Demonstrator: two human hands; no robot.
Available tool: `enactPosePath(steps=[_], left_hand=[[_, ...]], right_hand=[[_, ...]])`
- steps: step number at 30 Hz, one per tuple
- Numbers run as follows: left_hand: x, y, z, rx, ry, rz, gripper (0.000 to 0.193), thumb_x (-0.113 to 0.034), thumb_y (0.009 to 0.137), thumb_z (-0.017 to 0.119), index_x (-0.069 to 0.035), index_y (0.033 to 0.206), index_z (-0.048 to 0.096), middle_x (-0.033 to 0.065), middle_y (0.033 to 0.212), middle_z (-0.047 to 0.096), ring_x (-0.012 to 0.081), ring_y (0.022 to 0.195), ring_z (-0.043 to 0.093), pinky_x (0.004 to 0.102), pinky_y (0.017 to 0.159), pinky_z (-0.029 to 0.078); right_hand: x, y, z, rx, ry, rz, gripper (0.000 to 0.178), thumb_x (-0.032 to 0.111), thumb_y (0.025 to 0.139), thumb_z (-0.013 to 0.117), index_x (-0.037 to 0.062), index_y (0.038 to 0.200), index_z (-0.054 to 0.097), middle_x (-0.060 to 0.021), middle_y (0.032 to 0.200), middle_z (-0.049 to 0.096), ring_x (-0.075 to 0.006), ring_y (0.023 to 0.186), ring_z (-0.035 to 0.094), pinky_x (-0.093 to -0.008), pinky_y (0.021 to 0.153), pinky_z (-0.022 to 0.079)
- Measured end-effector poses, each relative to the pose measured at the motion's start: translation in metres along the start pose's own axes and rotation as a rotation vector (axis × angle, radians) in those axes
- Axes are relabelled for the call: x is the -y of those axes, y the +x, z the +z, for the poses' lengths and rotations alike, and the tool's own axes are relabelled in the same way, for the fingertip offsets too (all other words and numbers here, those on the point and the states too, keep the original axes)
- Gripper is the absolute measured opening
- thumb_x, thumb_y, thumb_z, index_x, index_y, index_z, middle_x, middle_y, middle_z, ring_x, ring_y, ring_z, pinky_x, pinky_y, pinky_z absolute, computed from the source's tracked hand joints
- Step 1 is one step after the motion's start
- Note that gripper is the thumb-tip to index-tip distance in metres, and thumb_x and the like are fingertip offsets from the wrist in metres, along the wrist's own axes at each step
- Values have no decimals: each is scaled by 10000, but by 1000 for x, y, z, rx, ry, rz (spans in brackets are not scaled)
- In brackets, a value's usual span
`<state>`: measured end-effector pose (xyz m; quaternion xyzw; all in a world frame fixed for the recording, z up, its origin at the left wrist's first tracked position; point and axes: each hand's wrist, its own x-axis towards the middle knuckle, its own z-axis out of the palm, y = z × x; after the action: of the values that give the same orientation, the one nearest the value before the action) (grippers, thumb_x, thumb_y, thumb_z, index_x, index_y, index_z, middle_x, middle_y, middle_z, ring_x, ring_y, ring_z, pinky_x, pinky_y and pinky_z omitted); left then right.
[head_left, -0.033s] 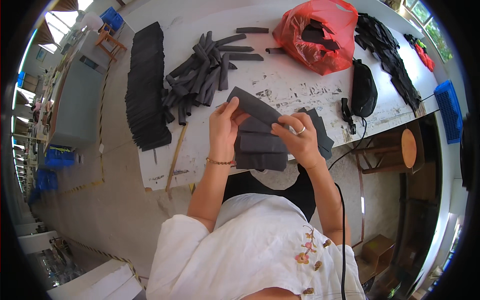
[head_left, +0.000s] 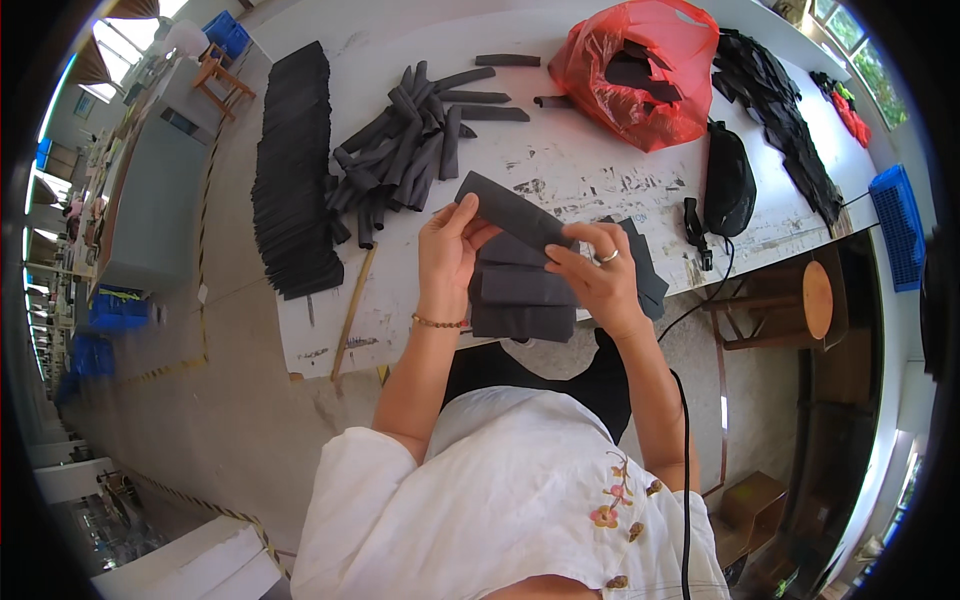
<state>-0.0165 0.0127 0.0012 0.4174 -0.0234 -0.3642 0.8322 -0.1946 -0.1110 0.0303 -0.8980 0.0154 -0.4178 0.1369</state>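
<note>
Between my two hands, above the near part of the table, is a dark grey fabric strip (head_left: 512, 207), slanting down to the right. My left hand (head_left: 452, 240) pinches its left end between thumb and fingers. At its right end, my right hand (head_left: 597, 268), with a ring on one finger, is closed on the strip's edge. Beneath them, at the table's front edge, lie several flat dark grey fabric pieces (head_left: 525, 287). More such pieces (head_left: 643, 270) are fanned out beside my right hand. Part of the stack is hidden by my hands and the strip.
Rolled dark strips (head_left: 405, 150) are heaped beyond my left hand, beside a long row of stacked dark pieces (head_left: 292, 175). A red plastic bag (head_left: 640, 110), a black pouch (head_left: 729, 185) and a black buckle (head_left: 694, 230) lie right. A wooden stool (head_left: 817, 300) stands by the table.
The fingers of my right hand have shifted slightly at the strip's right end, and the strip's face is turned a little more into view. My left hand keeps its hold.
</note>
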Motion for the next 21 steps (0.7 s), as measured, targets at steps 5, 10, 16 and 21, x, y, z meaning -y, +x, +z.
enactPosePath(steps=[5,10,16,21], left_hand=[[7,3,-5,46,97,55,148,-145,907,659,-7,852,657,99,818,684,212,731,682,354,725,599],[12,-4,13,141,-100,-19,196,-168,912,660,11,838,631,121,830,675,226,748,676,356,694,595],[29,-12,4,138,197,-103,215,-173,901,670,24,827,623,146,770,665,260,695,688,348,641,595],[26,-11,1,205,173,-77,200,-138,903,655,42,828,612,161,792,667,261,705,690,345,642,595]], right_hand=[[5,-22,21,-241,662,801,338,250,804,770,14,1028,677,-57,1056,618,-156,893,570,-299,769,482],[-2,-27,29,-214,1068,1183,198,183,926,647,-6,986,657,-18,831,649,-87,726,589,-235,665,474],[1,-26,33,-211,1148,1223,168,162,915,659,-1,953,660,-17,816,641,-85,709,584,-234,641,472],[2,-26,33,-207,1130,1231,168,155,905,670,-6,952,664,-19,805,638,-88,690,575,-232,635,469]])
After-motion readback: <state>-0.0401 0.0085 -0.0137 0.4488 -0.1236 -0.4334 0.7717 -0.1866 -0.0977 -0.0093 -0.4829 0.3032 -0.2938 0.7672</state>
